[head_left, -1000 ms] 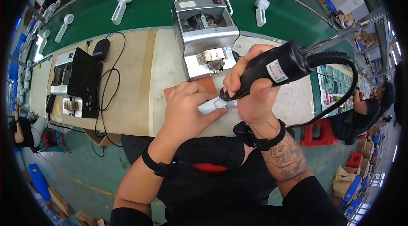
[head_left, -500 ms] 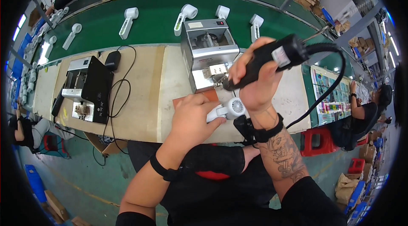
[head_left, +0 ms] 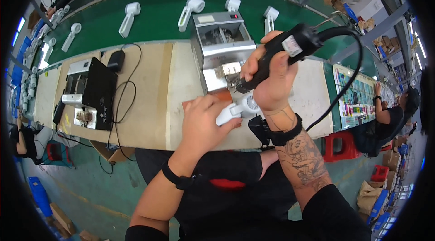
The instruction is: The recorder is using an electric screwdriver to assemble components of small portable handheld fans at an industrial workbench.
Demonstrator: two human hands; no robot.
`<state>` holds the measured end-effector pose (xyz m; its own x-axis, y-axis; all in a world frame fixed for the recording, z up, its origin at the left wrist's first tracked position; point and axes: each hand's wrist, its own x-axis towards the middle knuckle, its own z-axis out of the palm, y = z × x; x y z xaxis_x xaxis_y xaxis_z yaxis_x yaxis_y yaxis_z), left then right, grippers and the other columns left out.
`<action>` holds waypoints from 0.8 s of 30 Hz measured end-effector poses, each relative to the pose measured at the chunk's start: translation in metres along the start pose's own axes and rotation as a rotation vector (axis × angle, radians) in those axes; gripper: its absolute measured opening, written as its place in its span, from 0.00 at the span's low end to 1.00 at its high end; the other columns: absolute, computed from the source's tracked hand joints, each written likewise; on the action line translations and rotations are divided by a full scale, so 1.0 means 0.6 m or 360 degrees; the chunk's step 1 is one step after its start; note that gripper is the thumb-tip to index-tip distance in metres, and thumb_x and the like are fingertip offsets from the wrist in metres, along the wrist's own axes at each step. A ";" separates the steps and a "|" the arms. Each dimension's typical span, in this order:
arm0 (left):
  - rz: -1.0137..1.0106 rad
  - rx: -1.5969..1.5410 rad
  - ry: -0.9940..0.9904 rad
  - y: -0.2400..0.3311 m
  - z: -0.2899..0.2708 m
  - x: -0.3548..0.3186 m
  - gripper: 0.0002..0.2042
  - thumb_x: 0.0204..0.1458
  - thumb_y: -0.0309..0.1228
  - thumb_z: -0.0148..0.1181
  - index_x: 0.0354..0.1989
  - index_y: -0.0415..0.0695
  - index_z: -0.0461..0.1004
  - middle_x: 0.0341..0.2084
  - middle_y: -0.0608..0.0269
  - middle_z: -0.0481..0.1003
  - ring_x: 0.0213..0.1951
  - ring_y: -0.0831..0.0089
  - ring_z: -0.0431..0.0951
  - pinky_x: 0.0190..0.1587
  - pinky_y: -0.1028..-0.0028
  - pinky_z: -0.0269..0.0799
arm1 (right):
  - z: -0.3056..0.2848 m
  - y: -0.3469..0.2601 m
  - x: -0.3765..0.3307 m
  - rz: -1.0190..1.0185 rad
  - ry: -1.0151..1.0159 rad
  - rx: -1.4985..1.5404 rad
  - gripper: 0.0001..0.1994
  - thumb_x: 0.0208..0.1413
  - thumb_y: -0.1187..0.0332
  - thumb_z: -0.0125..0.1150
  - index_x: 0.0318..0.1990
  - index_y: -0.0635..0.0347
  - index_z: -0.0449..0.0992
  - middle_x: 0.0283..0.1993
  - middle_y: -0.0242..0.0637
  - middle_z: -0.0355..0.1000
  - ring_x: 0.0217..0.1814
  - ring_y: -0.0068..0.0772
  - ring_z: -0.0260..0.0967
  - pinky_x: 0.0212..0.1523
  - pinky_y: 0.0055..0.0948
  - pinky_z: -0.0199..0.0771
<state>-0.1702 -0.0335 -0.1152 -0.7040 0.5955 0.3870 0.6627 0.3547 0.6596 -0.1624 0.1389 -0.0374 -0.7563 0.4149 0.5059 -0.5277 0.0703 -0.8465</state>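
Note:
My left hand [head_left: 204,121] holds a small white handheld fan [head_left: 229,113] down on the near edge of the bench. Its round grilled head points right, partly behind my right wrist. My right hand [head_left: 277,84] is wrapped round a black electric screwdriver [head_left: 271,62], tilted so that its tip points down and left. That tip is beside the front outlet of a grey screw feeder [head_left: 229,50]; whether they touch, I cannot tell. Beneath the fan and my left fingers lies a reddish-brown mat [head_left: 222,96], mostly hidden.
A second feeder, black-sided [head_left: 100,93], stands left with a cable [head_left: 131,80] looping over the bench. Behind runs a green conveyor belt [head_left: 158,19] carrying several white fans. The screwdriver's thick cord [head_left: 346,91] arcs down on the right. Co-workers sit at both sides.
The view has shifted slightly. The screwdriver's rear end has swung a little left, its tip still by the feeder outlet. Fans on the belt have drifted left. My left hand keeps its hold.

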 end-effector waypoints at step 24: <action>0.0004 -0.0008 -0.0012 0.009 -0.001 0.004 0.21 0.38 0.40 0.81 0.41 0.45 0.85 0.35 0.65 0.78 0.41 0.62 0.76 0.47 0.64 0.65 | -0.026 -0.044 -0.072 0.0130 0.0010 -0.0031 0.39 0.60 0.29 0.55 0.55 0.61 0.60 0.24 0.35 0.66 0.22 0.25 0.65 0.29 0.30 0.72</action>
<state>-0.1687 -0.0304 -0.1105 -0.7002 0.6018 0.3841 0.6634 0.3496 0.6616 -0.1098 0.1335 -0.0396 -0.7941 0.4254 0.4341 -0.4567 0.0537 -0.8880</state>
